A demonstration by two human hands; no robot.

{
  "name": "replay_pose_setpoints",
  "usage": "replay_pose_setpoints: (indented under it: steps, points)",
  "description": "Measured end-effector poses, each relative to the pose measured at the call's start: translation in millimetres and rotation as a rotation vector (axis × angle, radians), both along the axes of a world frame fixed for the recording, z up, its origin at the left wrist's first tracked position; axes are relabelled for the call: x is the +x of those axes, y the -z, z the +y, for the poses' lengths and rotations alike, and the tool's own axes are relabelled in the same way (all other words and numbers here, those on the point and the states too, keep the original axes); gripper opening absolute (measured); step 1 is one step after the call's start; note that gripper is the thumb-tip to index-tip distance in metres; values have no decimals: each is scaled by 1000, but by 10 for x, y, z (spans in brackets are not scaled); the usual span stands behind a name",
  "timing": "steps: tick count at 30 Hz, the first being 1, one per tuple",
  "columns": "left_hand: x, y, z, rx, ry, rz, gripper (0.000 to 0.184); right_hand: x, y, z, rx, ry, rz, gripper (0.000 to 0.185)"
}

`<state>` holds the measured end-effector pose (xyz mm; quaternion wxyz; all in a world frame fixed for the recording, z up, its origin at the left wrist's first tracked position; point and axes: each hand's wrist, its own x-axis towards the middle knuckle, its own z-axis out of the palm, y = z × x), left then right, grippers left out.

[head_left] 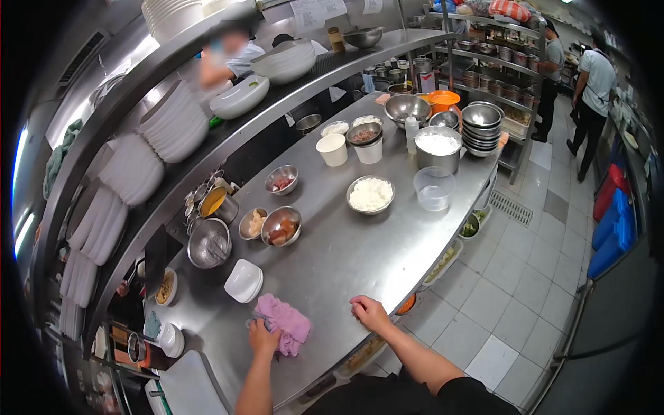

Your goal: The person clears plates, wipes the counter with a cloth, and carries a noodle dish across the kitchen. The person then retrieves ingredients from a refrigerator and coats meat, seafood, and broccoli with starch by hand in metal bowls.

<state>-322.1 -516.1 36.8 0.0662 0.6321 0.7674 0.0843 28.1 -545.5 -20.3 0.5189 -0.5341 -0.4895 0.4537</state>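
Observation:
My left hand (264, 339) is on the steel counter, its fingers closed on the edge of a crumpled pink cloth (287, 321). A bit of grey cloth shows beside those fingers. Close to the counter's front edge is my right hand (371, 313), fingers curled in, with nothing seen in it. Just beyond the pink cloth sit stacked white square bowls (243, 280). Further back are a steel bowl of brown pieces in sauce (281, 227) and a steel bowl of white rice-like food (371, 195).
A large empty-looking steel bowl (209, 242) and a clear plastic tub (435, 189) stand on the counter. White dishes (131, 169) line the overhead shelf. A white board (190, 387) lies at lower left. Two people stand in the aisle; another is behind the shelf.

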Motion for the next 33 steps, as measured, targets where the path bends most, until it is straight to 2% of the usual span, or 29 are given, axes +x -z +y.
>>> replay_pose_setpoints:
  steps: [2,4,7,33]
  points:
    - [-12,37,29,21,3,20,69,-28,12,-22,64,20,-56,20]
    - [11,43,28,41,0,25,69,-42,-56,-62,260,98,-264,18]
    - [30,63,30,26,-34,-34,69,-62,-93,-92,307,60,-339,18]
    - [67,-5,-52,61,-53,-21,72,-132,-98,-61,393,104,-409,13]
